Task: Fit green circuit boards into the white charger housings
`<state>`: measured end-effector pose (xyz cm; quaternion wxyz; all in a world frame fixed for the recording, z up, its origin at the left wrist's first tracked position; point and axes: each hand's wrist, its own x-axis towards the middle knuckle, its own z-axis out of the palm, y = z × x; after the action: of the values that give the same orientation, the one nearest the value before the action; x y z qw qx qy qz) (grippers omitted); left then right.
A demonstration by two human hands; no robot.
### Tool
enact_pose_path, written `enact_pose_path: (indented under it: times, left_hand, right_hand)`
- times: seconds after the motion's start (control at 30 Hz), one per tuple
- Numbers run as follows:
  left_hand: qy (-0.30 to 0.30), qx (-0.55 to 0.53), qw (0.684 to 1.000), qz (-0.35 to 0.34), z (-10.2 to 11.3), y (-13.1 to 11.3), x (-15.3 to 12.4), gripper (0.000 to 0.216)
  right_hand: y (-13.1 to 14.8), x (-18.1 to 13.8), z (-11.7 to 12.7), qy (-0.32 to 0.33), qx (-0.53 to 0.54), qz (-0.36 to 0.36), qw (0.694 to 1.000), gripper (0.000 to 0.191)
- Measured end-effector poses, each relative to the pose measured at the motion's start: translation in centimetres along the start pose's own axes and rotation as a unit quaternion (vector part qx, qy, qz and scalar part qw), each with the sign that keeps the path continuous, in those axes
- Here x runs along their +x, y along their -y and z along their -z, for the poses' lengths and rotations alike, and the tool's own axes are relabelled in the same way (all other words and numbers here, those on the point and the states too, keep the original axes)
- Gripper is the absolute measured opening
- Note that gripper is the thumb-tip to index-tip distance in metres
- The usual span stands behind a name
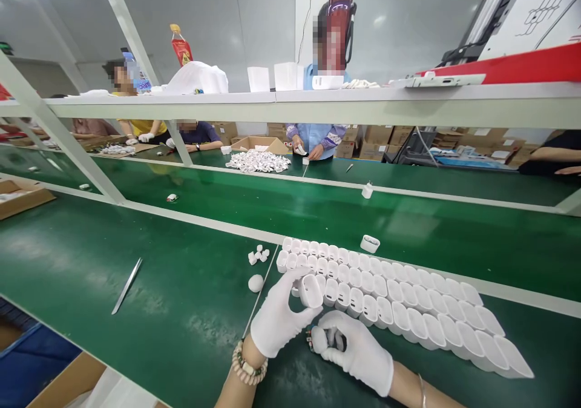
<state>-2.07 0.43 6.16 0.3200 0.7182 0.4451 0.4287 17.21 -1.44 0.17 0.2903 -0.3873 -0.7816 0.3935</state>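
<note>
My left hand [282, 316], in a white glove, grips a white plastic casing [311, 291] between thumb and fingers, its open end facing me. Lower and to the right, my gloved right hand [358, 350] pinches a small white rounded part with electronics [319, 339] on its far side. Rows of similar white casings [394, 311] stand close together just beyond and to the right of both hands. Left of the casing in my left hand lie a round white piece [256, 283] and several small white pieces [258, 255].
Metal tweezers [127, 286] lie on the green bench [195, 299] at left. Behind the rows runs a green conveyor belt [254, 205] carrying a casing [370, 243]. A shelf [227, 106] crosses above. Across the belt, a person [318, 138] works near a pile of white parts [258, 161].
</note>
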Motion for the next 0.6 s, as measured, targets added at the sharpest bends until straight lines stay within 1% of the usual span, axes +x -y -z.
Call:
enact_pose_path:
  times: [0.07, 0.13, 0.2, 0.27, 0.3, 0.33, 0.4, 0.43, 0.5, 0.6]
  left_hand:
    - [0.01, 0.01, 0.999, -0.031, 0.1, -0.5, 0.0, 0.048]
    - [0.007, 0.039, 0.998, -0.056, 0.4, -0.9, -0.2, 0.049]
    - [0.008, 0.072, 0.995, -0.067, 0.7, -1.0, -0.3, 0.052]
    - [0.023, 0.094, 0.991, -0.088, 0.8, -0.9, -0.5, 0.056]
    - [0.033, 0.099, 0.989, -0.105, 0.8, -0.8, -0.6, 0.059]
    - [0.044, 0.099, 0.987, -0.122, 0.6, -0.7, -0.6, 0.061]
    - [0.06, 0.087, 0.981, -0.162, 0.2, -0.6, -0.7, 0.066]
    - [0.065, 0.076, 0.979, -0.178, 0.0, -0.6, -0.7, 0.068]
    - [0.065, 0.062, 0.975, -0.203, -0.6, -0.7, -0.6, 0.07]
    - [0.055, 0.069, 0.97, -0.224, -1.1, -0.9, -0.5, 0.071]
  right_hand:
    - [1.0, -0.1, 1.5, 0.004, -0.015, 0.013, 1.0, 0.007]
    - [2.6, -0.2, 3.6, -0.001, -0.041, 0.028, 0.999, 0.011]
    - [4.2, -0.5, 5.9, -0.045, -0.055, 0.038, 0.997, 0.004]
    - [5.5, -0.9, 7.8, -0.104, -0.056, 0.046, 0.992, 0.025]
    - [6.1, -1.1, 8.4, -0.123, -0.058, 0.046, 0.99, 0.031]
    - [6.5, -1.2, 8.9, -0.125, -0.062, 0.043, 0.989, 0.03]
    - [7.2, -1.4, 9.3, -0.104, -0.074, 0.045, 0.991, 0.017]
    - [7.4, -1.4, 9.3, -0.095, -0.079, 0.054, 0.991, 0.014]
    - [7.6, -1.3, 9.2, -0.084, -0.087, 0.074, 0.99, 0.016]
    - [7.5, -1.2, 9.0, -0.072, -0.084, 0.068, 0.992, 0.024]
